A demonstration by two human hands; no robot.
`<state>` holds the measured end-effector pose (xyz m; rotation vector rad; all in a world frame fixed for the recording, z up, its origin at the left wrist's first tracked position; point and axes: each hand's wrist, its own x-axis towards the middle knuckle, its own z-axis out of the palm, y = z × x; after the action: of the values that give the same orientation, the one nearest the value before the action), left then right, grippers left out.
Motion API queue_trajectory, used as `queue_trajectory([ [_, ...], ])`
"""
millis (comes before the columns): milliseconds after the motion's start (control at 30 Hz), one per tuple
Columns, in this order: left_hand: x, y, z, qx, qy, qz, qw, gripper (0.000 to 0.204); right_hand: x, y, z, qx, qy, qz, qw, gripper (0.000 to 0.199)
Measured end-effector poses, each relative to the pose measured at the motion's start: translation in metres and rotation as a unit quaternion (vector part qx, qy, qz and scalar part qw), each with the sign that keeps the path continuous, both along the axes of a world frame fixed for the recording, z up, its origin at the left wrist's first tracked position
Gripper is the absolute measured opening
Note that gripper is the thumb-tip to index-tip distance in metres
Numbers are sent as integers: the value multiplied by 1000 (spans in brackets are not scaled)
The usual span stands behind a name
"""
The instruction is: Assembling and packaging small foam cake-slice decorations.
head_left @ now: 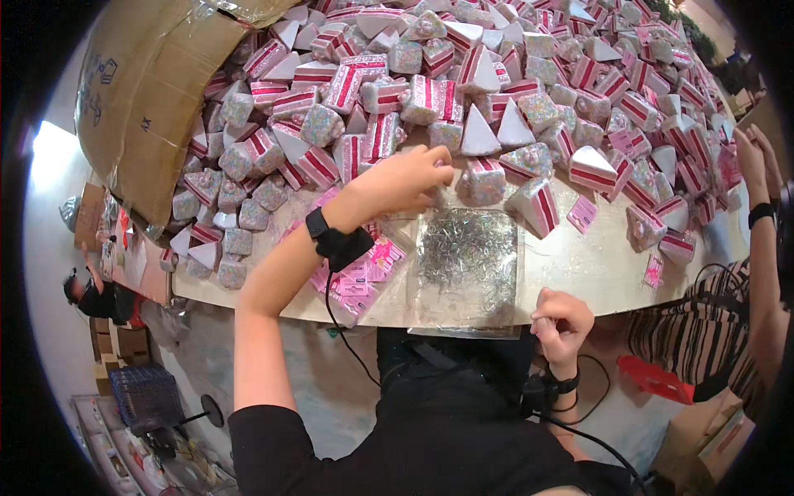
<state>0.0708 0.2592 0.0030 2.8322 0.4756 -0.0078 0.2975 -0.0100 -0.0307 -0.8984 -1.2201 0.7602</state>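
Observation:
My left hand [413,178] reaches over the table at the front of a big heap of toy cake slices [385,136]. Its fingers are curled together; a small pale spot shows between them, too small to name. Just right of its fingertips stands a glittery cake slice [485,182], apart from the hand. My right hand [564,321] is closed at the table's near edge, fingers bent in against the thumb; whatever it holds is hidden. Between the hands lies a clear tray or bag [467,264] with silvery shreds on it.
Pink printed cards [360,277] in clear plastic lie below my left forearm. A loose pink card [582,213] rests to the right. A cardboard box [153,99] stands at the left of the heap. Another person's hand [754,161] is at the right edge. Black cables [335,306] run from my wrists.

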Motion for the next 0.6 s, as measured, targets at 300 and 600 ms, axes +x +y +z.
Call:
queue_trajectory([
  [300, -8, -8, 6, -34, -297, 214, 930, 29, -21, 12, -3, 22, 8, 13, 1000, 18],
  [600, -36, -129, 68, -778, -444, 306, 323, 68, -40, 16, 15, 117, -61, -57, 990, 24],
])
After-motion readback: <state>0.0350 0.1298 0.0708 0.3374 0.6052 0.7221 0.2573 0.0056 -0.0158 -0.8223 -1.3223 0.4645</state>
